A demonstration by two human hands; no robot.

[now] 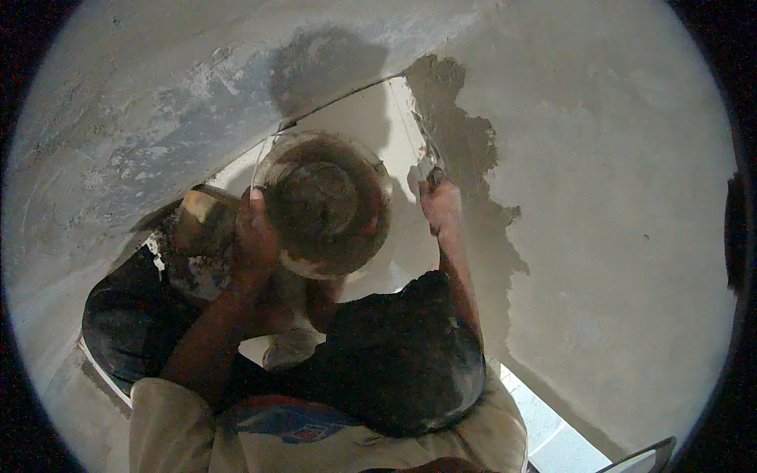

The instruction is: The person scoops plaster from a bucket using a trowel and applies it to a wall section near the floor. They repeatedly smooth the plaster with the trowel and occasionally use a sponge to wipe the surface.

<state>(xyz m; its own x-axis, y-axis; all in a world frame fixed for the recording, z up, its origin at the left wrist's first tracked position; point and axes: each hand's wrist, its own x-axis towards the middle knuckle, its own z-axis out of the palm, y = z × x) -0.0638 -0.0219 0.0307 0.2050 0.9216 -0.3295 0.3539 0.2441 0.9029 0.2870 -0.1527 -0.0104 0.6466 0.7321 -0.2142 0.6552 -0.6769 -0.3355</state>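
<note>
My left hand (256,236) grips a round, wide-rimmed bucket (272,162) at its left side. The bucket tilts so that its dark, mortar-smeared inside shows. To its right, my right hand (443,206) is closed round a small trowel (427,167), whose blade points up and away from me. That blade lies at the edge between a pale smooth strip (371,118) and a darker, wet-looking patch of mortar (467,138). Most of the trowel's handle is hidden in my fist.
A rough grey wall (173,110) runs along the left and far side. On the right spreads a smooth plastered surface (615,197). My bent knees in dark trousers (402,347) are below the bucket. A stained rounded object (203,225) is beside my left forearm. Bright pale flooring (552,437) shows lower right.
</note>
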